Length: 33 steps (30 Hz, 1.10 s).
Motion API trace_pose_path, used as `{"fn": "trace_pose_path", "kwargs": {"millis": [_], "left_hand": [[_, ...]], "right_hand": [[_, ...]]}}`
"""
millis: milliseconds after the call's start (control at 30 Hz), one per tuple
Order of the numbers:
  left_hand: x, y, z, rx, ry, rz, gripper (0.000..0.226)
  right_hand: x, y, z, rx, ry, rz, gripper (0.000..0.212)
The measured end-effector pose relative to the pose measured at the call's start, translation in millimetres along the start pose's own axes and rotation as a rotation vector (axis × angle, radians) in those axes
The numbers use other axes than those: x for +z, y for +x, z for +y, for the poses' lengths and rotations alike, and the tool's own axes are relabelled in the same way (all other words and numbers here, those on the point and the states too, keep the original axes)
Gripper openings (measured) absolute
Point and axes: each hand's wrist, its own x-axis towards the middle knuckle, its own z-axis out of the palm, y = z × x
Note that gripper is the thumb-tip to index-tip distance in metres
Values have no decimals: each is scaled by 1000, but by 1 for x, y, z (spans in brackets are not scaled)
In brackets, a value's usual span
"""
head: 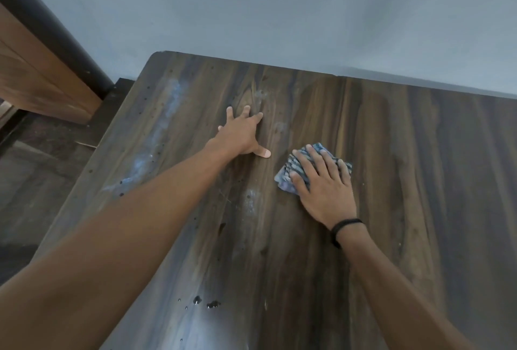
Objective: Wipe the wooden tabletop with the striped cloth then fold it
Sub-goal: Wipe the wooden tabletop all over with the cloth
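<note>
The dark wooden tabletop fills most of the view. A small blue-and-white striped cloth lies bunched flat near the table's middle. My right hand presses down on it with straight, spread fingers, covering most of it. My left hand rests flat on the bare wood to the left of the cloth, fingers spread, holding nothing. Whitish dusty smears streak the left part of the tabletop, and dark droplets sit near the front edge.
A grey wall runs right behind the table's far edge. To the left stand a brown wooden panel with a dark post and a dark floor below. A black band circles my right wrist.
</note>
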Motion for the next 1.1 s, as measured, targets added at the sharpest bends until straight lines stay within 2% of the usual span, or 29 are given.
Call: {"fn": "trace_pose_path", "kwargs": {"millis": [67, 167, 200, 333, 467, 600, 633, 733, 767, 833, 900, 933, 1033, 1100], "left_hand": [[4, -10, 1, 0, -2, -18, 119], [9, -25, 1, -6, 5, -97, 122], [10, -28, -3, -6, 1, -112, 122], [13, -36, -23, 1, -4, -101, 120], [21, -53, -28, 9, 26, -141, 129], [32, -68, -34, 15, 41, -128, 138], [34, -69, -34, 22, 28, -111, 138], [40, -79, -32, 42, 32, -43, 129], [42, -85, -34, 52, 44, -10, 125], [47, -96, -38, 62, 34, 34, 123], [51, -103, -43, 40, -28, 5, 128], [53, -107, -45, 27, -46, -26, 130], [59, -115, -51, 19, 2, -96, 135], [59, -116, -52, 33, 2, -87, 136]], "right_hand": [[4, -7, -19, -30, -3, -16, 57], [10, -45, -25, -232, -56, -82, 60], [8, -46, -18, -222, -58, -82, 61], [9, -28, -18, 20, 8, 12, 59], [14, -63, -16, -156, -46, -52, 64], [14, -65, -24, 14, 35, 26, 64], [20, -77, -36, -20, 32, 25, 63], [38, -126, -44, -284, -24, -25, 56], [38, -133, -36, -289, -35, -21, 56], [37, -125, -25, -130, -36, 53, 57], [37, -116, -39, 34, 23, 59, 59], [41, -120, -52, 18, 24, 52, 58], [48, -159, -64, -231, -26, -21, 56], [44, -172, -48, -230, -48, -43, 59]]}}
